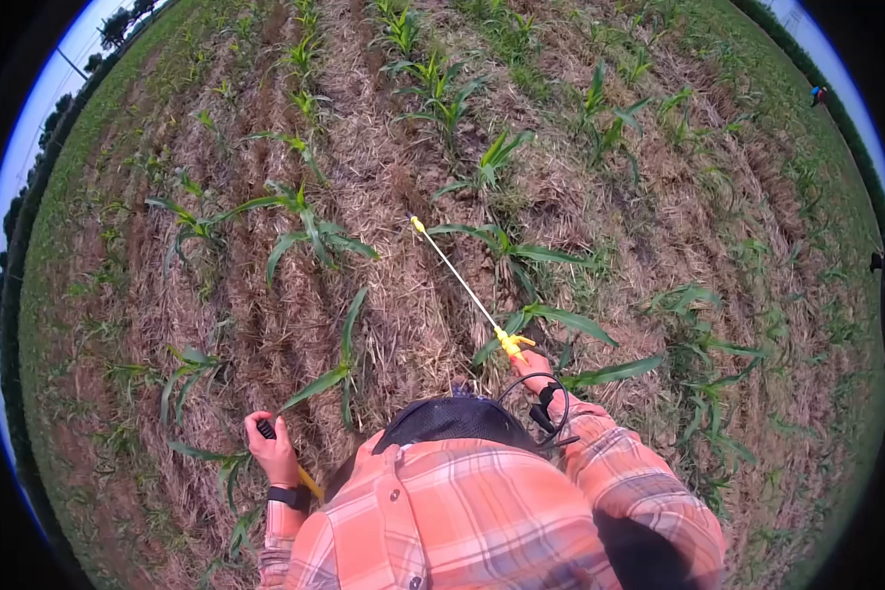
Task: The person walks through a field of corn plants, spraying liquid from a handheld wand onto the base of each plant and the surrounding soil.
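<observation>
My right hand is closed around the yellow handle of a spray wand. The wand's pale tube slants forward and left to a yellow nozzle, held over the straw-covered ground between young maize plants. A thin black hose loops beside my right wrist. At lower left, my left hand wraps round the black grip of a lever. A yellow bar shows behind my left wrist; its far end is hidden by my body.
Rows of young maize run forward over dry straw. One maize plant stands between my hands, and long leaves reach close to my right hand. A distant figure, perhaps a person, is at the far right edge.
</observation>
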Demonstrator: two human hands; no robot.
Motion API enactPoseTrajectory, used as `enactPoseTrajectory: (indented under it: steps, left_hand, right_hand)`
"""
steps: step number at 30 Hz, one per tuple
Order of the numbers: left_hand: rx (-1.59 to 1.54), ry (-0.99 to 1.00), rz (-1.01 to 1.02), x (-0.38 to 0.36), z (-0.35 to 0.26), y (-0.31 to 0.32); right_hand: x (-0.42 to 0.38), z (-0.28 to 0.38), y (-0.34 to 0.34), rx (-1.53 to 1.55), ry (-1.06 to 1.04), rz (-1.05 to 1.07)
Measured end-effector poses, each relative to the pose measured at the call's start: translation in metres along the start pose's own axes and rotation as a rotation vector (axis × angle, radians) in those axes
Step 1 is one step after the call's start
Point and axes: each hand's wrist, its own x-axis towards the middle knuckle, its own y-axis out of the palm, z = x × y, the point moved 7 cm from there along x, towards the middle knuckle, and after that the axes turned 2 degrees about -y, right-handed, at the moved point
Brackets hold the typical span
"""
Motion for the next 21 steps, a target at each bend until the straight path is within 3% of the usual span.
enactPoseTrajectory:
  steps: [3, 6, 9, 13, 16, 21]
  left_hand:
    - [0.03, 0.103, -0.055, 0.014, -0.028, 0.014]
    - [0.036, 0.121, -0.062, 0.018, -0.031, 0.024]
    - [0.043, 0.138, -0.068, 0.032, -0.029, 0.028]
    - [0.015, 0.006, 0.003, 0.049, -0.016, 0.04]
    - [-0.03, 0.091, -0.018, 0.075, -0.017, 0.052]
    - [-0.075, 0.098, 0.01, 0.133, -0.027, 0.067]
  right_hand:
    - [0.032, -0.011, -0.014, 0.386, 0.08, -0.099]
    - [0.038, -0.021, -0.043, 0.5, 0.184, -0.158]
    - [0.06, -0.011, -0.063, 0.567, 0.178, -0.254]
    - [0.071, -0.005, -0.085, 0.641, 0.198, -0.363]
    - [0.086, 0.003, -0.088, 0.598, 0.183, -0.424]
    - [0.105, 0.029, -0.056, 0.641, 0.259, -0.337]
